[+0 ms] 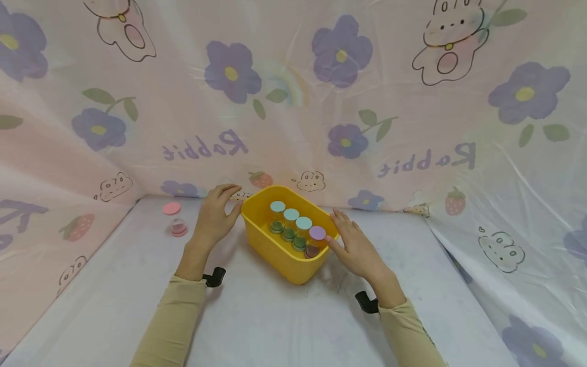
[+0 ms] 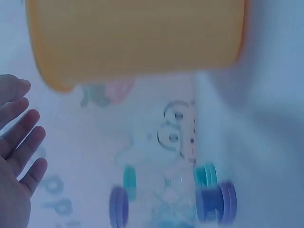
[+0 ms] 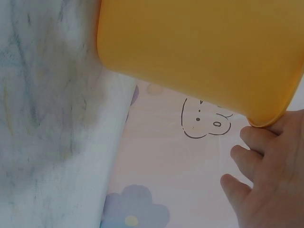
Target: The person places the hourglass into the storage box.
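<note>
I see a yellow tub (image 1: 275, 250), smooth moulded plastic with rounded corners and a rolled rim, standing on the bench (image 1: 284, 321) near the back wall, turned at a slant to me. Inside it four small clear jars stand upright in a row: three with pale teal round lids (image 1: 291, 214) and greenish contents, and the nearest one with a lilac lid (image 1: 317, 233) over something darker.

My left hand (image 1: 213, 216) sits beside the tub's left end, fingers (image 1: 227, 189) loosely curved and spread, their tips close to the rim; from the head view I cannot tell whether they touch it. In the left wrist view the fingers (image 2: 21, 142) are open and hold nothing, and the tub's wall (image 2: 137, 35) is blurred.

My right hand (image 1: 357, 244) lies flat and open by the tub's right side, fingers (image 1: 341, 219) straight. The thumb reaches the rim beside the lilac lid. In the right wrist view the fingers (image 3: 259, 161) lie just below the tub's corner (image 3: 266, 118), holding nothing.

Well apart on the left stands one more clear jar (image 1: 178, 227) on a pink base, with its flat pink lid (image 1: 171, 208) just behind it.

The bench is covered in a pale, faintly smudged cloth. Glossy, wrinkled pink sheeting (image 1: 293, 102) printed with purple flowers, rabbits and strawberries hangs behind and at both sides.
</note>
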Motion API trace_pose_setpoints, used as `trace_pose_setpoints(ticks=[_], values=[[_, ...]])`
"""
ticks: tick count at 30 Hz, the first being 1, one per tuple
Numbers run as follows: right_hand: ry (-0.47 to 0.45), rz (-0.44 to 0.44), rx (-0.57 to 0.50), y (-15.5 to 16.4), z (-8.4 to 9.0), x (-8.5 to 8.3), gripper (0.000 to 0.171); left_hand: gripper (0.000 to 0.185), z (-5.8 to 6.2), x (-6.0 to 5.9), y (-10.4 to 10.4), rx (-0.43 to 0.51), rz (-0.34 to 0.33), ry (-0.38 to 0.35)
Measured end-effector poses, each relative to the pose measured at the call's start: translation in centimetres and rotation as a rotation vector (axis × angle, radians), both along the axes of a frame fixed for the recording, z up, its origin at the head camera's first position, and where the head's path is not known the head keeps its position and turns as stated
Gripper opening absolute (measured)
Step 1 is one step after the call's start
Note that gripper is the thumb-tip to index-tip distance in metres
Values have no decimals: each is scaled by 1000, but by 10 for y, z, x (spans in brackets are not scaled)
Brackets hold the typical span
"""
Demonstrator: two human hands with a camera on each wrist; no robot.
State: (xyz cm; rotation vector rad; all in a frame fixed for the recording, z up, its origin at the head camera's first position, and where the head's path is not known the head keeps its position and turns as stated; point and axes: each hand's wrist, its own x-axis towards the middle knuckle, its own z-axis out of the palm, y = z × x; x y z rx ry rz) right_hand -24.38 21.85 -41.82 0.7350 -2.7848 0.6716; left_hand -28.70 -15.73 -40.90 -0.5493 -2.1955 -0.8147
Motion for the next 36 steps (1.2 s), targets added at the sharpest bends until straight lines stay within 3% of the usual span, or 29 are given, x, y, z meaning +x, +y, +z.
trace_pose_setpoints(ticks=[6,12,18,23,36], values=[[0,-9,11,0,-1,-2,72,41,-5,0,-27,22,94,-39],[-3,-4,4,1,-2,-2,73,46,-10,3,-50,32,177,-216],[-1,-6,2,1,-3,-2,73,50,-12,5,-65,27,179,-401],[-7,-12,6,1,-3,-2,73,54,-17,5,-72,9,164,-512],[-11,-10,9,0,-1,0,73,59,-25,2,-74,-7,155,-572]])
